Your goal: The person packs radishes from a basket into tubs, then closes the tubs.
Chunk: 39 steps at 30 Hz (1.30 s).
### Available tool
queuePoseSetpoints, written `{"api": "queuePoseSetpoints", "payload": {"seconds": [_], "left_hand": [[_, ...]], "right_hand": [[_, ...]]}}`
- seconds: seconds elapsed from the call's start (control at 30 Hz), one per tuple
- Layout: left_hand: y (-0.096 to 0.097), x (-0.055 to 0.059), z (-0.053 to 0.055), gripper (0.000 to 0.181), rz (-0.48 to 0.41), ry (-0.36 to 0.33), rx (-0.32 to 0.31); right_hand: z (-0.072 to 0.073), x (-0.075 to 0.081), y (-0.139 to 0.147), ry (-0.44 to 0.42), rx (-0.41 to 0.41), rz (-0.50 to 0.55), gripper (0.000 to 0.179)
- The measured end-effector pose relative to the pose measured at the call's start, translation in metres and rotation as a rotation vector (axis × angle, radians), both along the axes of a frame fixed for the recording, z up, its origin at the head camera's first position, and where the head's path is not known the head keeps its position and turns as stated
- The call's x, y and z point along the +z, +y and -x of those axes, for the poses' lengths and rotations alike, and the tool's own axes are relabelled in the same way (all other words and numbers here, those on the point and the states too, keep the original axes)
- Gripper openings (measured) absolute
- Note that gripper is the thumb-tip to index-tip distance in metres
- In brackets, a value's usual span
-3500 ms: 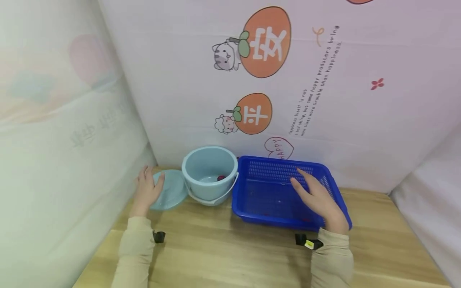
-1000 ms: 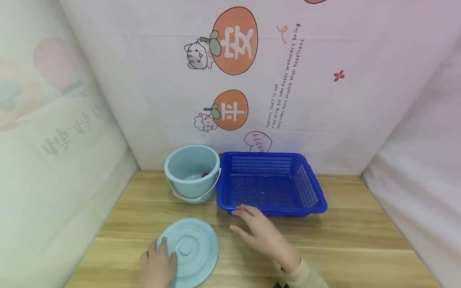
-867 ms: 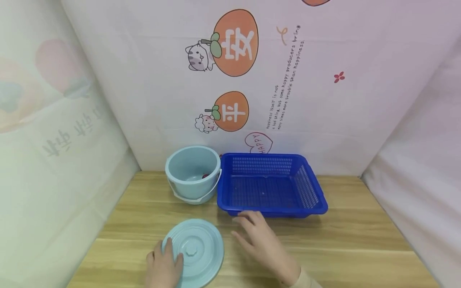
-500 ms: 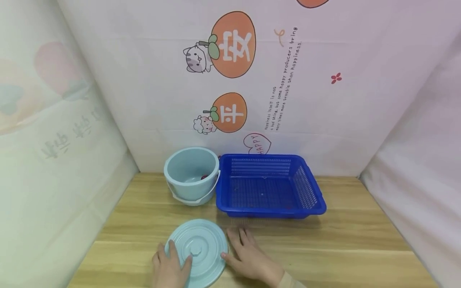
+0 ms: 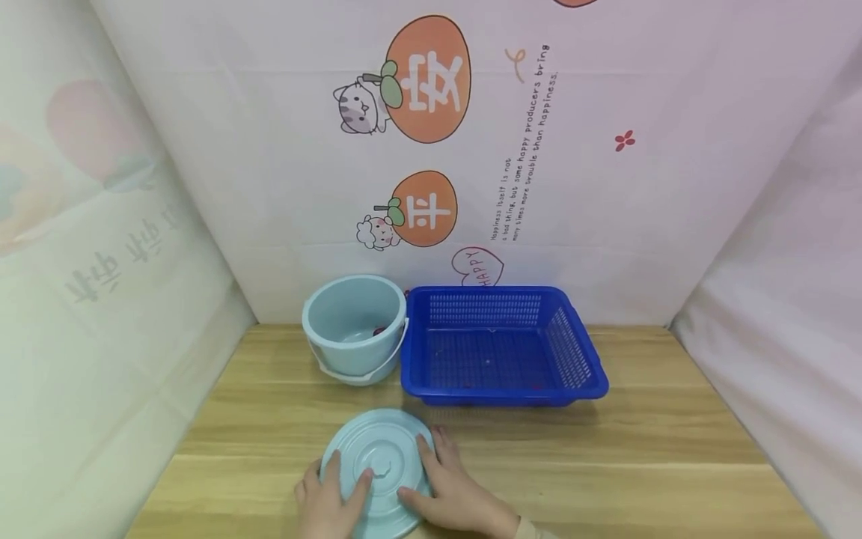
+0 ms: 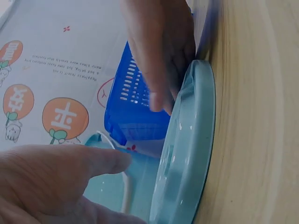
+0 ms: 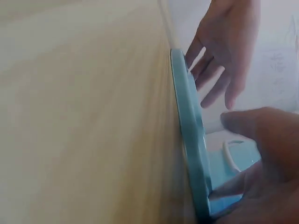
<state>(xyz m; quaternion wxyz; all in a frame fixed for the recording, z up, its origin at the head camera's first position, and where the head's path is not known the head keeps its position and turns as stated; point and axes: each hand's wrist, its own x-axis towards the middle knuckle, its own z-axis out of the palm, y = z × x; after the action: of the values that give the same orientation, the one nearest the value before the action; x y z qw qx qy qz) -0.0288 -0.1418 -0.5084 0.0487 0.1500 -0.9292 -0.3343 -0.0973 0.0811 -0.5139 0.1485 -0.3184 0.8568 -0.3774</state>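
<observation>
A round light-blue lid (image 5: 377, 436) lies flat on the wooden table with its small knob facing up. At its left edge my left hand (image 5: 330, 503) rests with fingers spread, the thumb reaching over the top toward the knob. My right hand (image 5: 454, 495) touches the right edge, fingers fairly straight and thumb over the lid. In the left wrist view the lid's rim (image 6: 198, 126) sits on the tabletop, not raised. Behind it stands the uncovered light-blue bucket (image 5: 357, 363), white handle down, with a small dark-red thing (image 5: 379, 330) inside, partly hidden.
A blue plastic basket (image 5: 505, 394) stands right of the bucket, close against it, with small reddish spots near its front inside. Printed cloth (image 5: 579, 224) hangs behind and at both sides. Bare wooden tabletop (image 5: 640, 464) extends to the right of the hands.
The lid has come from beside the bucket to the table front, then slid slightly right with my left hand. My right hand has moved from over the basket to the lid's right edge.
</observation>
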Motion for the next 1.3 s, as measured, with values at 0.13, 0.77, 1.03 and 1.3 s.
{"api": "queuePoseSetpoints", "payload": {"seconds": [0.13,0.77,1.03,1.3], "left_hand": [[-0.002,0.001,0.001,0.081,-0.023,0.036,0.039],[0.012,-0.001,0.005,0.070,-0.119,0.161,0.199],[0.014,-0.008,-0.001,0.063,-0.058,0.505,0.251],[0.015,0.018,-0.009,0.056,-0.025,0.911,0.265]], "right_hand": [[0.005,0.000,-0.003,-0.005,-0.037,0.085,0.086],[-0.004,0.002,-0.013,0.451,-0.209,0.188,0.068],[-0.016,0.000,-0.023,0.588,-0.235,0.201,0.077],[-0.025,0.024,-0.030,0.759,-0.214,0.332,0.072]]}}
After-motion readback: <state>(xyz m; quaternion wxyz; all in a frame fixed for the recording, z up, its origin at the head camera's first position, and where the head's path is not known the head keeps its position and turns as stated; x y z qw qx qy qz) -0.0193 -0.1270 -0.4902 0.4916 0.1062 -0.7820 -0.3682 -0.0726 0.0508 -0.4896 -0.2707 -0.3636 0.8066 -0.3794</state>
